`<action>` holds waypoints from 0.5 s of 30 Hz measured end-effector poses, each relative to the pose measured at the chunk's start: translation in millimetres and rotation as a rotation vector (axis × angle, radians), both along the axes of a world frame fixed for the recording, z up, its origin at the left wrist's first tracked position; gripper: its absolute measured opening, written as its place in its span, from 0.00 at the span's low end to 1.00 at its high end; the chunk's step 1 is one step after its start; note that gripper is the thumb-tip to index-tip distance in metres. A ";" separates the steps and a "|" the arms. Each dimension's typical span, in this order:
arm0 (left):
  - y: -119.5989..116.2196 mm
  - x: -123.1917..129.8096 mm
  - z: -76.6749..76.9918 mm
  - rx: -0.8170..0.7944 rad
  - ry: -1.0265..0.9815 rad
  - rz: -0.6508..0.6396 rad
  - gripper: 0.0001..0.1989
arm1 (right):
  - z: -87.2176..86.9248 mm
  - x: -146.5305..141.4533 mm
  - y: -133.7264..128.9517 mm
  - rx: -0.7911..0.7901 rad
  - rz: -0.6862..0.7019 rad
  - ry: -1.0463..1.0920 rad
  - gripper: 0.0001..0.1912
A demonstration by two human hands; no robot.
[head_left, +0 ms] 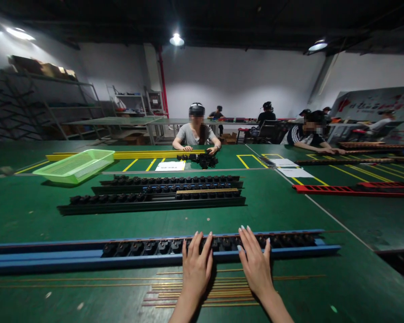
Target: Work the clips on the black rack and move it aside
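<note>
A long blue channel rail (70,260) lies across the table in front of me. A row of black moulded parts (150,246) sits inside it. My left hand (197,262) lies over the rail's middle, fingers spread, fingertips by the black parts and the far wall. To its right, my right hand (254,260) rests over the same row with its fingers apart. Neither hand grips anything. Along the far wall runs a thin copper-coloured rod (128,240). Several thin brass-coloured rods (168,294) lie on the table on my side of the rail, partly under my forearms.
Beyond the rail stand dark rails (148,206) with black parts and a few rods. A green plastic basket (77,168) is at the left, near a yellow rail (148,154). Red rails (343,190) lie at the right. Co-workers sit across the green table (272,211).
</note>
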State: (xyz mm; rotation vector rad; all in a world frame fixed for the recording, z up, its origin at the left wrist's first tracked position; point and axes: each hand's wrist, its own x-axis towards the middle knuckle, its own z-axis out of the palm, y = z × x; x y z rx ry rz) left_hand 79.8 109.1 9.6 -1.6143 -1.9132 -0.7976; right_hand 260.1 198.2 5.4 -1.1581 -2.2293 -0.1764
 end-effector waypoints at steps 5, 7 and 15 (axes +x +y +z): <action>0.0 -3.1 -2.3 -0.027 0.054 -0.005 0.27 | 0.1 12.5 10.9 0.035 -0.027 0.033 0.26; 0.4 -3.6 -3.2 -0.026 0.053 -0.004 0.27 | -2.2 16.8 15.3 0.045 -0.025 0.013 0.26; -0.3 -3.0 -1.7 -0.031 0.050 -0.004 0.27 | -8.3 17.1 19.1 0.069 -0.024 0.013 0.26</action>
